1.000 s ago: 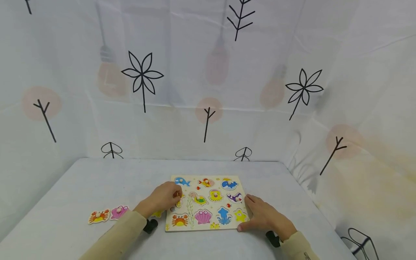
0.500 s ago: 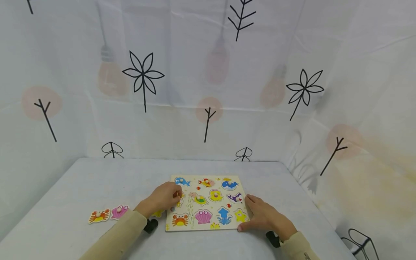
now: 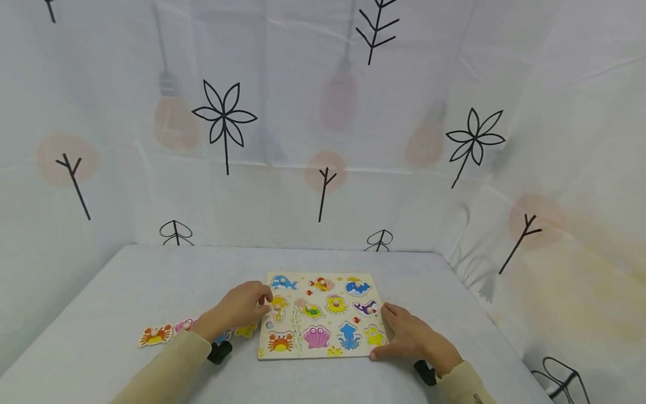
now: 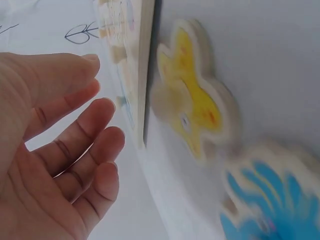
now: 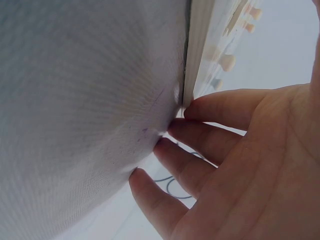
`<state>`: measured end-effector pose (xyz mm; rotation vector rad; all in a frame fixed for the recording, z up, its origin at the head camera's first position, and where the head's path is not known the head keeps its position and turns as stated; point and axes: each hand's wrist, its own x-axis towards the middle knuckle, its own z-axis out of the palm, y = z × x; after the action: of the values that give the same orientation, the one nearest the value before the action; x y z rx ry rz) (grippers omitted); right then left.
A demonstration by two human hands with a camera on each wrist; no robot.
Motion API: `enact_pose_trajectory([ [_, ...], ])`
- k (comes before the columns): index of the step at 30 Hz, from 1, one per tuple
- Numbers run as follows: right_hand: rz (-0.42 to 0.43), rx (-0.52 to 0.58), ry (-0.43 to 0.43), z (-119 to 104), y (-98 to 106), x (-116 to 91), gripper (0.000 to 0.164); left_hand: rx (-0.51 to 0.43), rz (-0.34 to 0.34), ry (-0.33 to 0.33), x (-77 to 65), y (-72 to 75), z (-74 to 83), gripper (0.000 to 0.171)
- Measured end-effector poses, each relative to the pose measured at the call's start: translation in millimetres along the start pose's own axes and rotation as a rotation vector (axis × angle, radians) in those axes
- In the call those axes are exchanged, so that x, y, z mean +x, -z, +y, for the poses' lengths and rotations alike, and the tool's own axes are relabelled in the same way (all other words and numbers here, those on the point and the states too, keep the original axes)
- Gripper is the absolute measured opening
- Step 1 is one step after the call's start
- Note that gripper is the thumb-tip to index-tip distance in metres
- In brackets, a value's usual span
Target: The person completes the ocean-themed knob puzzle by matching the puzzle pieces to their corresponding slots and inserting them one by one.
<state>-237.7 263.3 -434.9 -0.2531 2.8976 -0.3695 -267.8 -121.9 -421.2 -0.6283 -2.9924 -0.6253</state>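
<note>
A wooden knob puzzle board (image 3: 328, 321) with sea animals lies flat on the table. My left hand (image 3: 242, 306) hovers at its left edge, fingers loosely bent and holding nothing. Close by its fingertips a yellow seahorse piece (image 3: 278, 308) sits in the board. My right hand (image 3: 411, 336) touches the board's right edge, thumb at the near corner; in the right wrist view its fingertips meet the board's side and the cloth. Loose pieces lie left of the board: a yellow starfish (image 4: 192, 95), a blue squid (image 4: 275, 200), a pink shell (image 3: 184, 325) and a crab (image 3: 156, 335).
Knobbed pieces such as a turtle (image 3: 309, 308) and an octopus (image 3: 335, 304) fill the board's upper rows. Its lowest row shows a crab picture (image 3: 280, 341) and others without knobs. A white cloth covers the table (image 3: 323, 384); a printed curtain (image 3: 282, 213) stands behind.
My left hand has drawn back left from the seahorse piece, which now shows with its knob uncovered. The fingers have loosened. My right hand keeps its place at the board.
</note>
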Motion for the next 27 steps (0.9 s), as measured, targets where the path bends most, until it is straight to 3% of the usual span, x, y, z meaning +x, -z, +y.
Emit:
enact_pose_trajectory([
  [15, 0.001, 0.006, -0.001, 2.0, -0.6, 1.2, 0.125, 0.001, -0.011, 0.070, -36.5, 6.4, -19.1, 0.012],
  [27, -0.004, 0.018, -0.020, 1.4, -1.4, 1.7, 0.125, -0.013, -0.015, -0.012, -48.5, 3.2, -22.3, 0.010],
])
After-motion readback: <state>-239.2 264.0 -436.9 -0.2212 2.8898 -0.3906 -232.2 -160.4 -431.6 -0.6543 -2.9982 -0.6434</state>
